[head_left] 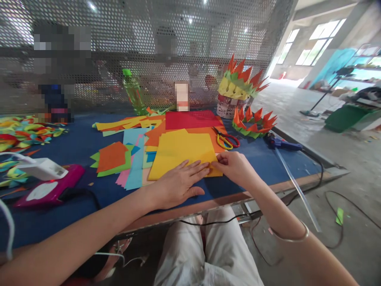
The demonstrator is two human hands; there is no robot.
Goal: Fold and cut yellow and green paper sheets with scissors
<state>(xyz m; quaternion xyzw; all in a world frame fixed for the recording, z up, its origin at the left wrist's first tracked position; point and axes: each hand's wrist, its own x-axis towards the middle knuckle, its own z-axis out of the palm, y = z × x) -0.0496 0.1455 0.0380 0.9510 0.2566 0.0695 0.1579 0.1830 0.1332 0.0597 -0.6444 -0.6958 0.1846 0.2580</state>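
A sheet of yellow paper (184, 153) lies in front of me on top of a pile of coloured paper. My left hand (180, 184) rests flat across its near edge, fingers stretched out to the right. At the lower right corner of the same sheet, my right hand (235, 169) is closed, with thumb and fingers pinched on the paper's edge. Just beyond that hand lie scissors (226, 141) with red and yellow handles. Red paper (192, 120) and orange paper (154, 135) show behind the yellow sheet, and light blue strips (135, 159) stick out at its left.
Paper crowns with orange points (254, 123) stand at the back right, by a blue glue gun (282, 143) with its cord. A green-capped bottle (133, 91) leans at the perforated metal screen (113, 47). Left are a pink power strip (53, 186) and folded paper pieces (26, 131).
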